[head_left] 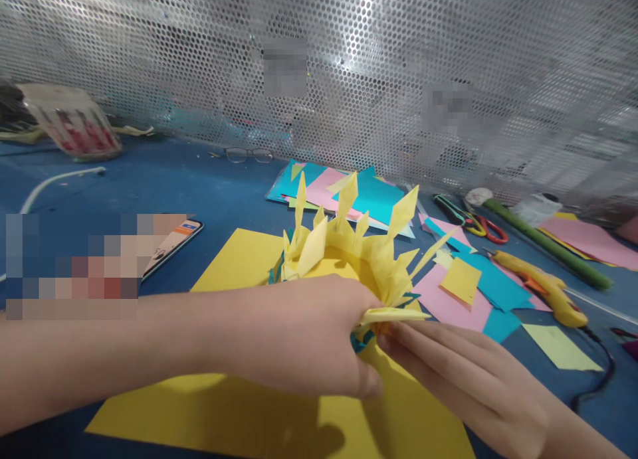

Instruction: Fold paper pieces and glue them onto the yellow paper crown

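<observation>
A ring-shaped yellow paper crown (351, 236) with upright folded points and teal bits along its lower edge is in front of me. Beneath it lies a large yellow paper sheet (234, 412) on the blue table. My left hand (314, 336) reaches across from the left and is closed on the crown's near side, its fingertips partly hidden. From the lower right, my right hand (468, 372) pinches the same near part of the crown, fingers pressed together beside a folded yellow point.
Right of the crown lie loose coloured papers (503, 279), a yellow glue gun (545, 286) with a black cord, scissors (491, 230) and a green rod (553, 246). A paper stack (371, 196) and glasses (248, 155) lie farther back. A phone (174, 246) and jar (74, 123) are left.
</observation>
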A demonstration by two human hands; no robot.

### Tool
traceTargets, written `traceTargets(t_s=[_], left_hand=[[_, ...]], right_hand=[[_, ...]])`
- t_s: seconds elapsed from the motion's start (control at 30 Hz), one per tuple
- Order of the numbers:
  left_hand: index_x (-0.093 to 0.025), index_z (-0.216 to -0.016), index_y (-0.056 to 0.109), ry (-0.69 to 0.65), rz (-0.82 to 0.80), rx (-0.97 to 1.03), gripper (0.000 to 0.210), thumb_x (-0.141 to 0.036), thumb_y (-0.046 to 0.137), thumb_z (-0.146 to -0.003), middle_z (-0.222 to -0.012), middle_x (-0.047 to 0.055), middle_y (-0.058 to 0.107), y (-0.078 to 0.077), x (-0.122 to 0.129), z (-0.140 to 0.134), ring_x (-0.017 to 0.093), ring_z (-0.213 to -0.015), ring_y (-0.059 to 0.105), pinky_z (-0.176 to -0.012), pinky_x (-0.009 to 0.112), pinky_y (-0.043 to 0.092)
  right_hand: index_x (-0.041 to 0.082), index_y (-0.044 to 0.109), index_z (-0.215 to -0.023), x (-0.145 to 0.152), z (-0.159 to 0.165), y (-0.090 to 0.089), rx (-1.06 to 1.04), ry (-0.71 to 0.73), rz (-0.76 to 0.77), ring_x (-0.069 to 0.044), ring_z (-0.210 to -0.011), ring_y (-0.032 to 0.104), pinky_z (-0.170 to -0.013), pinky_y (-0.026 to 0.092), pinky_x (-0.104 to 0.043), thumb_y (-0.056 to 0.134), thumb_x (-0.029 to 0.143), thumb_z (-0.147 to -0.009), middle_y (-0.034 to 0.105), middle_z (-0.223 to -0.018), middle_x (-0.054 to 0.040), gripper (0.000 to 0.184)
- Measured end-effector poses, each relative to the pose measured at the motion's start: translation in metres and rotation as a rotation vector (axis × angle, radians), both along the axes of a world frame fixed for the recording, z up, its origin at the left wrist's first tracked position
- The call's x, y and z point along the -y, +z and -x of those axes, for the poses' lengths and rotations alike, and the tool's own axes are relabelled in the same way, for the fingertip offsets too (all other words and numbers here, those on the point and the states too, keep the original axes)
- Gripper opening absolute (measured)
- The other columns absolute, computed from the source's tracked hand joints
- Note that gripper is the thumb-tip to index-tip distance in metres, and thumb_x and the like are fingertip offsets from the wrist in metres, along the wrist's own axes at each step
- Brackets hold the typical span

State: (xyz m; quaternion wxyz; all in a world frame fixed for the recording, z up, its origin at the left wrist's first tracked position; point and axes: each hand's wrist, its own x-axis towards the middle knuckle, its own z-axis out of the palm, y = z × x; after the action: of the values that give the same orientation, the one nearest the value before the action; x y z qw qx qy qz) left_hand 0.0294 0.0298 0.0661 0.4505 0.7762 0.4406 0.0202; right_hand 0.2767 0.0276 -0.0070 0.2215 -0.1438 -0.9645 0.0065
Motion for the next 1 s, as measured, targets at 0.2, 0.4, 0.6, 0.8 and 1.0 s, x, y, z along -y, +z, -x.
traceTargets(t_s=[0.2,0.4,0.6,0.8,1.0], left_hand=[[-0.025,-0.086,0.061,0.0,0.0,-0.012,0.015,-0.032,0.068,-0.074,-0.091,0.001,0.074,-0.0003,0.0001,-0.0003,0.024,-0.081,0.068,-0.07,0.032,0.049],[-0.025,-0.085,0.061,0.0,-0.003,0.005,0.015,-0.03,0.068,-0.073,-0.09,0.001,0.074,0.0005,-0.0001,-0.001,0.024,-0.081,0.068,-0.07,0.032,0.049],[-0.025,-0.086,0.061,0.004,-0.002,-0.005,0.016,-0.032,0.068,-0.073,-0.09,0.001,0.074,-0.0006,-0.0008,-0.0012,0.025,-0.081,0.068,-0.07,0.033,0.049],[-0.025,-0.083,0.059,-0.001,-0.005,-0.007,0.014,-0.031,0.068,-0.073,-0.091,0.0,0.074,-0.0006,0.0,-0.0005,0.024,-0.082,0.068,-0.07,0.033,0.048],[-0.025,-0.083,0.058,-0.013,0.021,-0.001,0.013,-0.031,0.067,-0.075,-0.09,-0.001,0.073,0.0005,-0.0002,-0.0019,0.023,-0.081,0.068,-0.07,0.032,0.048]], right_hand=[[0.006,0.055,-0.138,0.0004,-0.0014,-0.0005,0.002,-0.002,0.008,-0.022,-0.116,0.07,-0.098,0.058,-0.027,0.034,0.003,-0.097,0.073,-0.123,-0.0166,0.047],[0.006,0.053,-0.139,0.0003,-0.0003,0.0011,0.004,0.009,0.005,-0.024,-0.112,0.072,-0.095,0.06,-0.028,0.037,0.0,-0.09,0.074,-0.12,-0.0183,0.051],[0.007,0.053,-0.139,0.0005,0.0025,0.0023,-0.005,0.005,-0.008,-0.023,-0.111,0.072,-0.095,0.06,-0.026,0.037,0.0,-0.09,0.075,-0.12,-0.0173,0.052],[0.005,0.055,-0.136,0.0003,0.0003,0.0005,0.0,0.012,-0.002,-0.023,-0.114,0.071,-0.097,0.059,-0.027,0.036,0.001,-0.094,0.074,-0.12,-0.0175,0.046],[0.004,0.056,-0.134,0.0008,-0.0009,-0.0001,-0.004,0.016,0.006,-0.022,-0.116,0.069,-0.1,0.056,-0.026,0.036,0.001,-0.094,0.074,-0.12,-0.0178,0.045]])
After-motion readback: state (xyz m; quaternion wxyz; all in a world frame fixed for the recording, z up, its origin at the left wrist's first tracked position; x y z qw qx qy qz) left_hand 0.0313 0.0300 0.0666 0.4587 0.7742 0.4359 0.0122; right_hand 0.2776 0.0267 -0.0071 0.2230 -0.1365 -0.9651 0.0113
